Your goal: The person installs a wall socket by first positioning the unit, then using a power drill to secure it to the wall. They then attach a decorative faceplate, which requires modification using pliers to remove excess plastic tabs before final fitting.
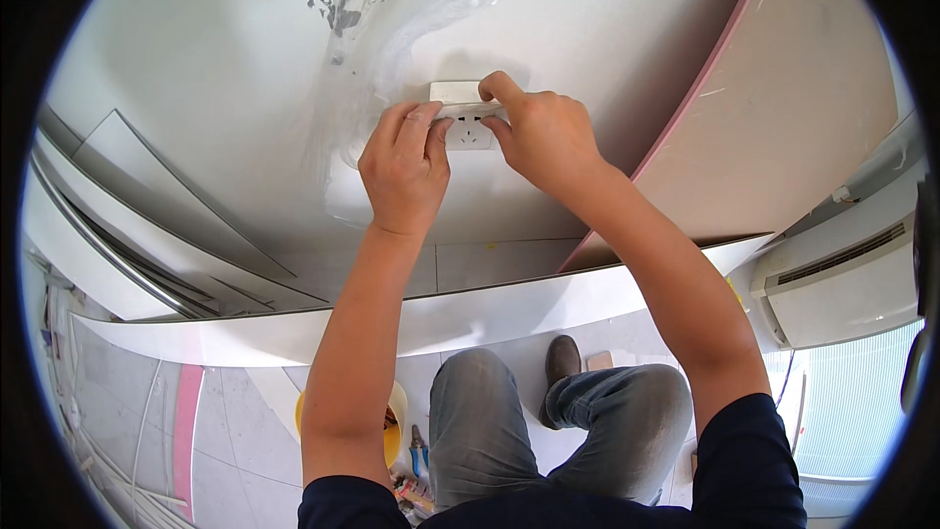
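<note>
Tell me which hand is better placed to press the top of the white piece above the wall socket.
Probably the right hand: its index finger curls at the upper right of the white piece; the left hand has its fingertips lower.

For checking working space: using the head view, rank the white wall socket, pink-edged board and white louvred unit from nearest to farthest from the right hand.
From the right hand:
1. White wall socket: at its fingertips, to its left.
2. Pink-edged board: to its right.
3. White louvred unit: far right, beyond the board.
</note>
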### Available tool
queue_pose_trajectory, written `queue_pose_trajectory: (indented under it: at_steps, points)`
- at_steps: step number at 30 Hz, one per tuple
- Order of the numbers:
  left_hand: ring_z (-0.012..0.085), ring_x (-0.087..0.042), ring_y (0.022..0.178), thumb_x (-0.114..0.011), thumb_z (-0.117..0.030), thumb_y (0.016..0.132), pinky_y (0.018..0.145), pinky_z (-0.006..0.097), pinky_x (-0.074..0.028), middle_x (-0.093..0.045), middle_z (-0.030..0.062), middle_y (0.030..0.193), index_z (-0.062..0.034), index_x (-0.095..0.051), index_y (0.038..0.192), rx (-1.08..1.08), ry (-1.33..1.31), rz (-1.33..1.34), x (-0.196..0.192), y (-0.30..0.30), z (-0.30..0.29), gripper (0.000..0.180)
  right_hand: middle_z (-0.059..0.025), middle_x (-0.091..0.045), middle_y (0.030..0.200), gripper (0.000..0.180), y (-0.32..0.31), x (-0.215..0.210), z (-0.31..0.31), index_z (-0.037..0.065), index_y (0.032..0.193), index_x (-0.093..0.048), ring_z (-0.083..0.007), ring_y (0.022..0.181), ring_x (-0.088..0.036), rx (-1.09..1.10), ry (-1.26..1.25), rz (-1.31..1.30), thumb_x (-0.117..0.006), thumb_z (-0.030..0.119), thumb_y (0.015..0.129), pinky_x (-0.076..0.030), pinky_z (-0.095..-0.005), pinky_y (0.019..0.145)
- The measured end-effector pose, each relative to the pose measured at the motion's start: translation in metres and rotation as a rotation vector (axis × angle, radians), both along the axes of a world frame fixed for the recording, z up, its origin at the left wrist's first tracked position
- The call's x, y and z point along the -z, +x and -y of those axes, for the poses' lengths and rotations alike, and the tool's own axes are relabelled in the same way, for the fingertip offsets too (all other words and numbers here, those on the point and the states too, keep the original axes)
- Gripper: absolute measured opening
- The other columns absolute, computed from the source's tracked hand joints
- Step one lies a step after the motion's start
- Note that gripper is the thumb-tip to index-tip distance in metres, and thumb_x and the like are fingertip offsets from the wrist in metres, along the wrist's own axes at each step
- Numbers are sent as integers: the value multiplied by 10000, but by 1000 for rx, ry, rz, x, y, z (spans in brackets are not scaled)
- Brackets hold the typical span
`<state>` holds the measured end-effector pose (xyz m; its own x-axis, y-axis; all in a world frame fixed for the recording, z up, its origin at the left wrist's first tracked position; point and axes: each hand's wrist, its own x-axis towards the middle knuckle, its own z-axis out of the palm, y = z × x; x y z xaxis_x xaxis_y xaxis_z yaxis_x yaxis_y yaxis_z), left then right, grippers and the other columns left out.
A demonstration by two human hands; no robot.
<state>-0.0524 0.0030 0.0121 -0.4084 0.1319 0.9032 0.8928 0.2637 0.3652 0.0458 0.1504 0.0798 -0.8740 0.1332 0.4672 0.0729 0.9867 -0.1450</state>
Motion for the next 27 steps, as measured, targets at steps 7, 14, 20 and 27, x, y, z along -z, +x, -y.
queue_pose_trajectory:
  at_steps: [7, 14, 20, 27]
  points:
    - [234, -737, 794, -816, -77, 868, 672, 342, -573, -723, 75, 1023, -66, -745, 1035, -17, -43, 47, -4, 5, 3, 182, -73, -625, 598, 232, -1, 3, -3, 151, 1113, -559, -314, 540, -628, -23, 71, 4, -726, 185, 955, -453, -429, 493]
    - [224, -739, 794, -815, -76, 868, 678, 339, -569, -721, 71, 1022, -64, -736, 1019, -26, -46, 64, -4, 6, 4, 171, -74, -625, 593, 236, -1, -1, -1, 138, 1104, -560, -311, 525, -626, -3, 70, 48, -732, 187, 950, -452, -429, 484]
    - [223, -741, 793, -815, -71, 866, 683, 341, -566, -717, 72, 1027, -66, -728, 1020, -28, -53, 71, -3, 4, 3, 177, -113, -651, 613, 257, -5, -8, -8, 66, 1013, -555, -324, 547, -661, -50, 128, 70, -753, 203, 923, -500, -430, 501]
    - [265, -711, 792, -791, -44, 846, 669, 370, -560, -689, 72, 1044, -68, -708, 1009, 22, -29, 98, -4, 2, 4, 184, -96, -645, 613, 282, -4, -17, -10, 67, 974, -566, -320, 541, -651, -39, 170, 144, -766, 250, 896, -493, -429, 508]
